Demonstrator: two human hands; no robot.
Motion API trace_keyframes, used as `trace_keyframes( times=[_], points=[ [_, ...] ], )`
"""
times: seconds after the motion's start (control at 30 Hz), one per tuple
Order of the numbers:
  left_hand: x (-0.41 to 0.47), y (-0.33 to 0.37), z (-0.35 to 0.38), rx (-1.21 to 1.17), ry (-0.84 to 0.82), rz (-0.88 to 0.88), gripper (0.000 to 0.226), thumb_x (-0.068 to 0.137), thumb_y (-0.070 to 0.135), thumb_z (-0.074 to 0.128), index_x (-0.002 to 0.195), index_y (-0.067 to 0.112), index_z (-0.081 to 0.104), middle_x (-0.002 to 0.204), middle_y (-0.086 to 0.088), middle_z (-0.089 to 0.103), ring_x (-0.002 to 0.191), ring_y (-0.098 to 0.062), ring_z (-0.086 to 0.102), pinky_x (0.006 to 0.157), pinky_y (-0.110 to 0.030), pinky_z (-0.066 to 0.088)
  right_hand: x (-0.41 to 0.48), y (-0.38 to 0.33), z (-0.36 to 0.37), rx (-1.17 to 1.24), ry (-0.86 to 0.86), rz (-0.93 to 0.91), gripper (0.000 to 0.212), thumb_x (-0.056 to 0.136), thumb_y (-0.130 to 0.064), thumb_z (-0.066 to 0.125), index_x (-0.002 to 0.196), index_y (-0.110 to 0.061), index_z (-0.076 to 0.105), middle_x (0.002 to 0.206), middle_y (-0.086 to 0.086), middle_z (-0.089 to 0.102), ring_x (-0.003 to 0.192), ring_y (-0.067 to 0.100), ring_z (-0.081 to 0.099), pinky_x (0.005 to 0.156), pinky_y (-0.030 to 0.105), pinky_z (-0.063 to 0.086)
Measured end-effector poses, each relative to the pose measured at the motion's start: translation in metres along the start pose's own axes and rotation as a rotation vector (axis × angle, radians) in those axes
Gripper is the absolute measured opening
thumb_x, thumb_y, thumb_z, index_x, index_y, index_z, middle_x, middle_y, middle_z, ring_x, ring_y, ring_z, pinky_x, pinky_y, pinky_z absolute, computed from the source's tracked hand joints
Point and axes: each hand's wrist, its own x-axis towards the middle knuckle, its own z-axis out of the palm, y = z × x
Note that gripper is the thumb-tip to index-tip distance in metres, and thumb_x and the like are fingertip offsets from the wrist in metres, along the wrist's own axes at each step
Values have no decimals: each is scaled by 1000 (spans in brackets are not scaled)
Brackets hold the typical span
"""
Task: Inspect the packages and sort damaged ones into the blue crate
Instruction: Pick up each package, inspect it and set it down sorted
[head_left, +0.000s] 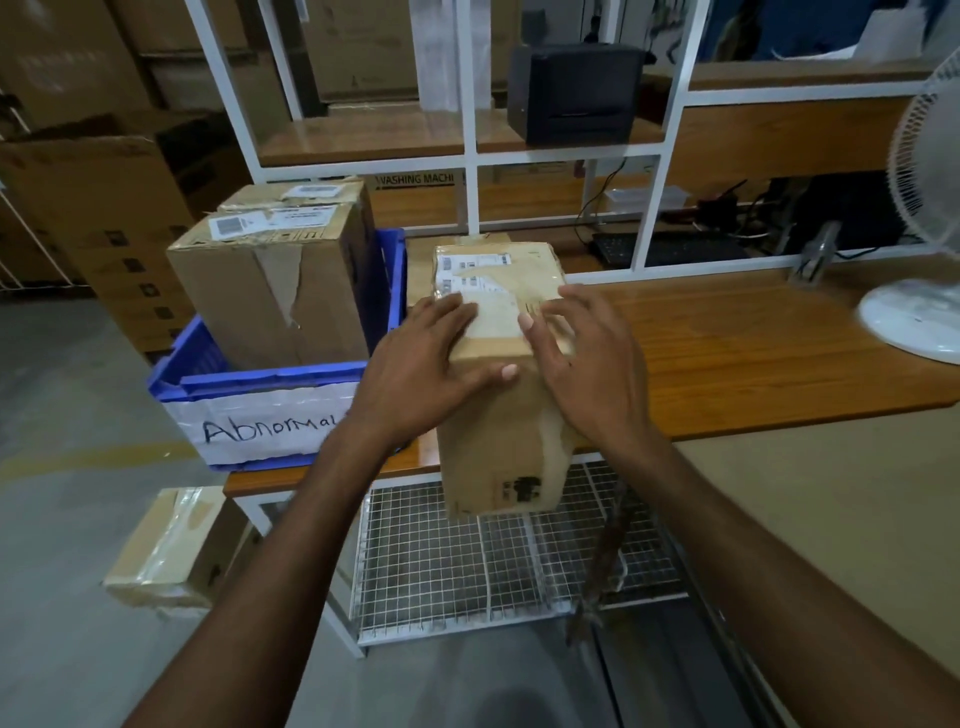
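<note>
A tall cardboard package (496, 436) with a shipping label on top stands at the front edge of the wooden table (753, 353). My left hand (426, 364) lies on its top left with straight fingers and the thumb across the front edge. My right hand (587, 358) rests on the top right, fingers spread. The package's front face looks creased and its tape wrinkled. To the left, the blue crate (270, 387) labelled "Abnormal" holds two cardboard boxes; the nearer box (270, 280) has torn tape down its front.
A white fan (919, 291) stands at the table's right end. A black printer (576, 93) sits on the shelf behind. A taped box (166, 545) lies on the floor at lower left. A wire-mesh rack (467, 561) sits under the table. Large cartons are stacked at the far left.
</note>
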Motion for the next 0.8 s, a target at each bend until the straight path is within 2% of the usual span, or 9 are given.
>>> trace_keyframes(
  times=[0.1, 0.2, 0.27, 0.33, 0.43, 0.53, 0.63, 0.73, 0.8],
  points=[
    [-24, -8, 31, -267, 224, -29, 94, 88, 61, 71, 161, 33, 18, 168, 5, 21, 140, -16, 43, 94, -45, 55, -40, 18, 16, 184, 103, 43, 63, 100, -50, 61, 153, -24, 41, 159, 1, 37, 140, 14, 41, 101, 35, 51],
    [-49, -11, 61, -436, 178, -118, 108, 90, 55, 72, 162, 37, -6, 164, 6, 34, 119, -7, 55, 80, -30, 54, -69, 33, 31, 306, -37, 109, 95, 101, -42, 64, 164, -39, -7, 169, 3, 23, 146, 20, 39, 103, 41, 49],
    [-61, -13, 81, -457, 122, -166, 104, 94, 50, 69, 162, 35, -7, 155, 6, 48, 115, -7, 62, 76, -23, 54, -75, 37, 36, 294, -104, 149, 98, 103, -44, 60, 158, -47, -21, 168, 6, 27, 140, 26, 48, 99, 48, 54],
    [-66, -15, 94, -478, 136, -208, 90, 99, 45, 65, 162, 31, 3, 148, 6, 55, 114, -13, 68, 74, -17, 54, -75, 37, 38, 271, -137, 163, 98, 103, -47, 57, 157, -47, -24, 168, 6, 28, 139, 28, 50, 97, 50, 56],
    [-61, -8, 86, -412, 204, -242, 83, 101, 48, 60, 162, 32, 6, 135, 5, 65, 103, -16, 71, 63, -7, 46, -65, 34, 31, 259, -127, 146, 96, 103, -46, 58, 159, -46, -20, 167, 6, 32, 134, 29, 55, 94, 52, 57],
    [-52, -2, 66, -285, 303, -240, 88, 101, 55, 55, 163, 31, -2, 117, -3, 73, 86, -22, 73, 57, -17, 43, -45, 25, 18, 201, -68, 137, 96, 100, -42, 65, 161, -44, -8, 163, 1, 39, 126, 27, 60, 91, 48, 58],
    [-37, 6, 42, -207, 404, -242, 86, 102, 57, 52, 164, 33, -3, 107, 0, 71, 74, -18, 66, 56, -27, 44, -27, 10, 6, 192, -77, 112, 93, 95, -38, 72, 162, -42, 8, 158, -6, 43, 120, 17, 60, 87, 39, 59],
    [-17, 13, 21, -151, 438, -213, 59, 104, 51, 52, 157, 35, 31, 114, 4, 70, 89, -17, 67, 69, -31, 50, -9, 2, -1, 125, -106, 72, 68, 96, -41, 70, 156, -36, 39, 166, -10, 32, 138, 8, 42, 104, 29, 41],
    [-3, 7, 16, -129, 381, -210, 44, 104, 47, 51, 145, 32, 52, 121, 1, 72, 101, -22, 69, 82, -38, 55, 4, -2, -2, 113, -165, 110, 56, 96, -42, 70, 149, -32, 54, 168, -7, 30, 142, 9, 39, 107, 26, 34]
  ],
)
